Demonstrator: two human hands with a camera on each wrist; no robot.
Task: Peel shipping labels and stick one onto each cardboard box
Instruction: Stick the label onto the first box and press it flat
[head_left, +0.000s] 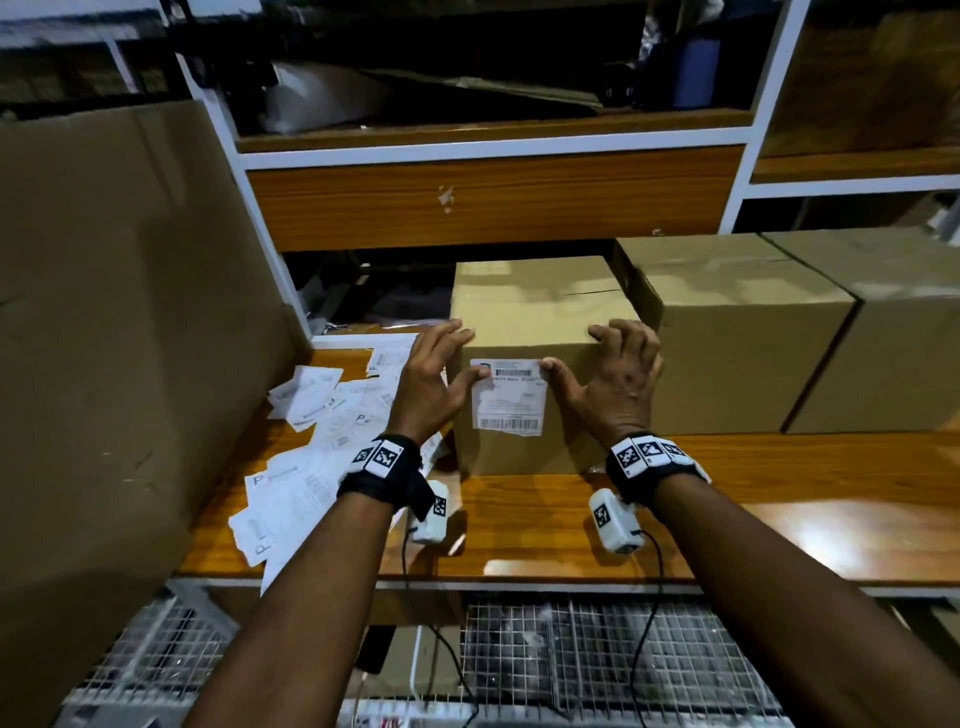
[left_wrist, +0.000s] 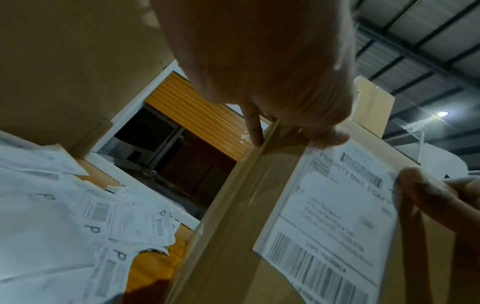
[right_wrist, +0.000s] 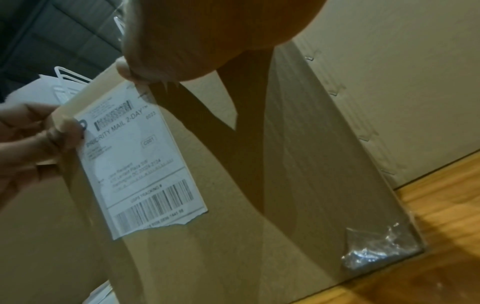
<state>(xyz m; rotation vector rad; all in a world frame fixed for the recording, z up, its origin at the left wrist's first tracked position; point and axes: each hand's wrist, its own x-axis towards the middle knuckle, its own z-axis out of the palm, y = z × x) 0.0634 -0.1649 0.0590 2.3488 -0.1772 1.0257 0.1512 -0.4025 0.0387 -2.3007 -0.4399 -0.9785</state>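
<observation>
— Head view first: where is the white printed shipping label (head_left: 508, 396)?
— On the front face of the sealed brown cardboard box (head_left: 524, 306) on the glossy wooden shelf (head_left: 779, 499).
— Hands?
— Left hand (head_left: 434, 371) and right hand (head_left: 615, 371) lie on the box's top edge, thumbs pressing the label's upper corners, gripping nothing.
— Elsewhere?
— Loose white label sheets (head_left: 306, 457) litter the shelf at left.

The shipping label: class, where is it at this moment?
In the head view the shipping label lies on the near face of the middle cardboard box, between the left thumb and right thumb.
</observation>
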